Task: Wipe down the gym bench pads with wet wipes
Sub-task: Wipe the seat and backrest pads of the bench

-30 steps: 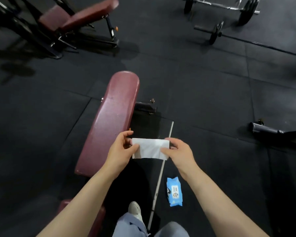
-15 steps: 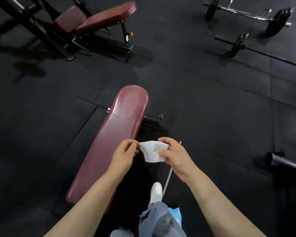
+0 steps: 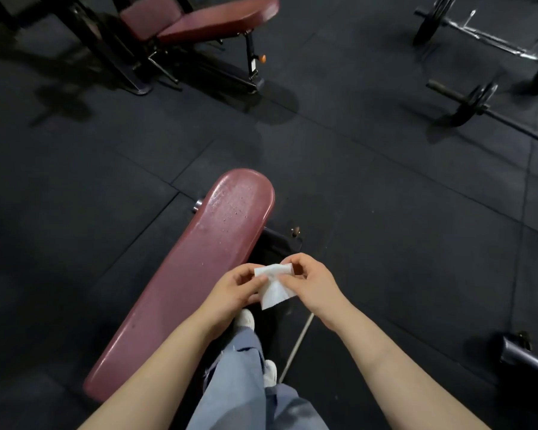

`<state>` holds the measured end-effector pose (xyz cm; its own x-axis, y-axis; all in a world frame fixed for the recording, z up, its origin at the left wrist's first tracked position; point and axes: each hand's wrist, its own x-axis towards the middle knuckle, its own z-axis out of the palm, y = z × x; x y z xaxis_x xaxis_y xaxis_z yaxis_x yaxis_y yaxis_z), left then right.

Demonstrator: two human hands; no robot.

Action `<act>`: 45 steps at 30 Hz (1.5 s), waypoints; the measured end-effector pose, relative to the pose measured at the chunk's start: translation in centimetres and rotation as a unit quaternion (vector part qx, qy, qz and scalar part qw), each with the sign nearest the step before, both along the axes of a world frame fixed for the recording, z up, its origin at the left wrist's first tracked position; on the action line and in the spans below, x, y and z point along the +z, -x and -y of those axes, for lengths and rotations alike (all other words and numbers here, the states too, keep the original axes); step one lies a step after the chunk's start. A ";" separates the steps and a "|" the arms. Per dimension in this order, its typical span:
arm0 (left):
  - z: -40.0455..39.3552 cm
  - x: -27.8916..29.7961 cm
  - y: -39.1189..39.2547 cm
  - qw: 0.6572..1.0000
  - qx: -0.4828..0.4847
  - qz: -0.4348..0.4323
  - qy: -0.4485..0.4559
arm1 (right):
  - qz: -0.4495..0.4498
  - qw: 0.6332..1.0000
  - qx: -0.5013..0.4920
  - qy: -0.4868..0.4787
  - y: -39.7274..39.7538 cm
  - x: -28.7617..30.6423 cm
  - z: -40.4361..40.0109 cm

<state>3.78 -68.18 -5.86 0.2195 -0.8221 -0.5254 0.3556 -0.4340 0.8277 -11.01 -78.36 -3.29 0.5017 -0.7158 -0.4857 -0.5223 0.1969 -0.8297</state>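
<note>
A long maroon bench pad point(image 3: 199, 262) runs diagonally from lower left up to the middle, with small specks near its rounded far end. A white wet wipe point(image 3: 274, 287), folded small, hangs just right of the pad's edge. My left hand point(image 3: 233, 290) pinches its left side and my right hand point(image 3: 308, 280) pinches its top right corner. Both hands are held close together above the floor beside the pad, not touching it. The wipes pack is out of sight.
A second maroon bench point(image 3: 199, 23) on a black frame stands at the top left. Barbells with plates point(image 3: 469, 103) lie at the top right. A black bar end point(image 3: 525, 358) sits lower right. A thin pale rod point(image 3: 295, 349) lies on the dark rubber floor by my legs.
The wipe was stretched flat between my hands; my hands have come together and it is now folded small. The view has tilted, and the blue wipes pack has dropped out of sight.
</note>
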 end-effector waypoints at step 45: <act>10.4 -31.0 -21.6 0.782 -0.014 0.357 -0.511 | -0.194 0.844 0.394 0.306 -35.7 -35.2 32.2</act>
